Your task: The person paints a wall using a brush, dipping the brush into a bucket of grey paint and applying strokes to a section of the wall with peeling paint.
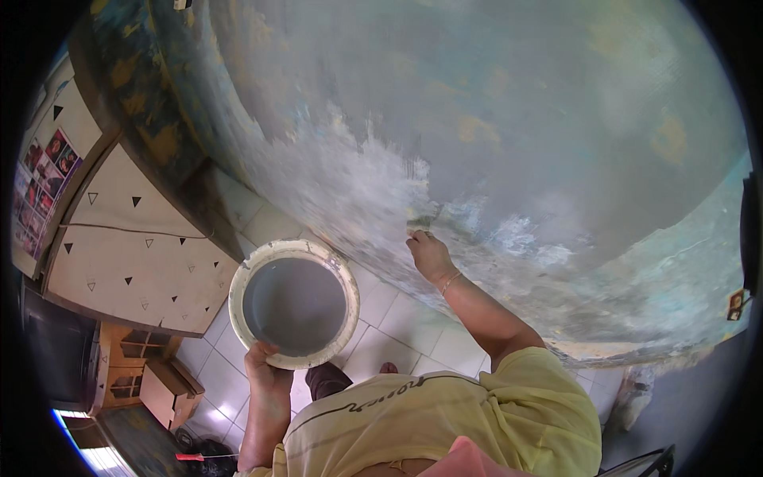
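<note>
My left hand (264, 362) grips the near rim of a round white bucket (238, 298), its thumb over the edge. Grey liquid paint (295, 306) fills much of the bucket. Higher up and to the right, my right hand (430, 256) holds a paintbrush (419, 225) by its pale end, with the dark bristles against the wall (536, 119). Smooth grey paint covers the wall's upper part; around the brush and below it the surface is patchy, with white, bluish and yellowish marks. My fingers hide most of the brush handle.
Pale floor tiles (381, 352) lie below the bucket. At left stand a white panel with triangle marks (155, 250), a dark television (56, 343), a wooden cabinet (128, 364) and a cardboard box (170, 393). A red-handled tool (189, 457) lies at lower left. A socket (735, 304) is at right.
</note>
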Demonstrator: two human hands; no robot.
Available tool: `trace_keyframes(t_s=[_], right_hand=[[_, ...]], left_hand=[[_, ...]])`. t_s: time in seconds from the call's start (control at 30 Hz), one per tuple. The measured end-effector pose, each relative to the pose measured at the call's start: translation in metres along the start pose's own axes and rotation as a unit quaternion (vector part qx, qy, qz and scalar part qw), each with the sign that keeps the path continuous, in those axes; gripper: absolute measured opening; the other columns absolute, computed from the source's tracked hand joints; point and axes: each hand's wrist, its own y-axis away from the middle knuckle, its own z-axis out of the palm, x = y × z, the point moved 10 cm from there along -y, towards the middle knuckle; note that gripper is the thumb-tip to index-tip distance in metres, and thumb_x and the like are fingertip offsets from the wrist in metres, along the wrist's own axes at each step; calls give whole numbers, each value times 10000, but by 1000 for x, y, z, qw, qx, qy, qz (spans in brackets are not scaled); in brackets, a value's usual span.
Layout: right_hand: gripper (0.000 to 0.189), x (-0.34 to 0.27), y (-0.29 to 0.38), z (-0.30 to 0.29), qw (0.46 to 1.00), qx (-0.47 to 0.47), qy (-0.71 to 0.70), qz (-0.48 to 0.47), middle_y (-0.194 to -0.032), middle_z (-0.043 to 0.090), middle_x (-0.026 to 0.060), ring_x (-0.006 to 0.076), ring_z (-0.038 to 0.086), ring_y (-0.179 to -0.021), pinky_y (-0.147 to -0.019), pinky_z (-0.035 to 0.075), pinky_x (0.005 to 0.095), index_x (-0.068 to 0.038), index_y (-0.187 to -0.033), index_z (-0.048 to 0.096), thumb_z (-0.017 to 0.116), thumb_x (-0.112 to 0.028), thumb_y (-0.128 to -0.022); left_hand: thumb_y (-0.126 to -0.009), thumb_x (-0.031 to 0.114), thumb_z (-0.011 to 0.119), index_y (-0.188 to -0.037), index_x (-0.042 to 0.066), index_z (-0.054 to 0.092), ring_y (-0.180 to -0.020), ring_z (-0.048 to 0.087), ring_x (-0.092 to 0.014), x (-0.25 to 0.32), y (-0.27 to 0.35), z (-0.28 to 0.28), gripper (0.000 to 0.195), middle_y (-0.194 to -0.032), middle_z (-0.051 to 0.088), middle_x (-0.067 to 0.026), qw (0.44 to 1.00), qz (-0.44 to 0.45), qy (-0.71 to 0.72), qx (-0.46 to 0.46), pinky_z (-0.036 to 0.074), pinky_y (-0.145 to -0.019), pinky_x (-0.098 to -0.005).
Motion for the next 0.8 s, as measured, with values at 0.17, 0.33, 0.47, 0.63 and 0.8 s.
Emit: trace_keyframes(t_s=[0.17, 0.33, 0.47, 0.63, 0.8], right_hand=[[180, 6, -60, -73, 998, 28, -27, 45, -1062, 667, 98, 289, 646, -957, -784, 534, 377, -79, -923, 689, 598, -19, -781], [247, -55, -96, -244, 970, 238, 31, -22, -1082, 626, 103, 292, 634, -896, -733, 524, 390, -98, -986, 684, 596, -11, -772], [223, -67, -86, -227, 935, 332, 125, -7, -1135, 614, 141, 322, 610, -1001, -788, 507, 408, -95, -1005, 697, 635, -59, -794], [250, -36, -55, -34, 982, 147, 118, 27, -1223, 565, 177, 368, 561, -1133, -892, 515, 428, -63, -1028, 676, 589, -85, -794], [193, -19, -40, 60, 989, -30, -28, 145, -1214, 605, 122, 316, 581, -1128, -871, 531, 405, -59, -957, 681, 560, -102, -813]], left_hand=[[-646, 92, 541, -1217, -25, 527, -1087, 588, -294, 39, -26, -1, 584, -1168, 586, -147, 1000, -6, -19, -23, 488, -955, -425], [-640, 84, 539, -1175, -25, 539, -1073, 580, -294, 71, -54, -3, 546, -1131, 587, -143, 999, -23, -16, -46, 490, -951, -428], [-631, 85, 545, -1186, -24, 533, -1078, 575, -308, 87, -73, -7, 565, -1137, 581, -144, 998, -32, -20, -53, 495, -950, -440], [-625, 90, 547, -1213, -23, 518, -1085, 573, -315, 96, -89, -23, 599, -1156, 574, -150, 998, -46, -32, -41, 499, -944, -453], [-661, 64, 523, -1154, -28, 541, -1082, 552, -312, 99, -98, -30, 502, -1120, 580, -137, 996, -72, -32, -41, 454, -978, -450]])
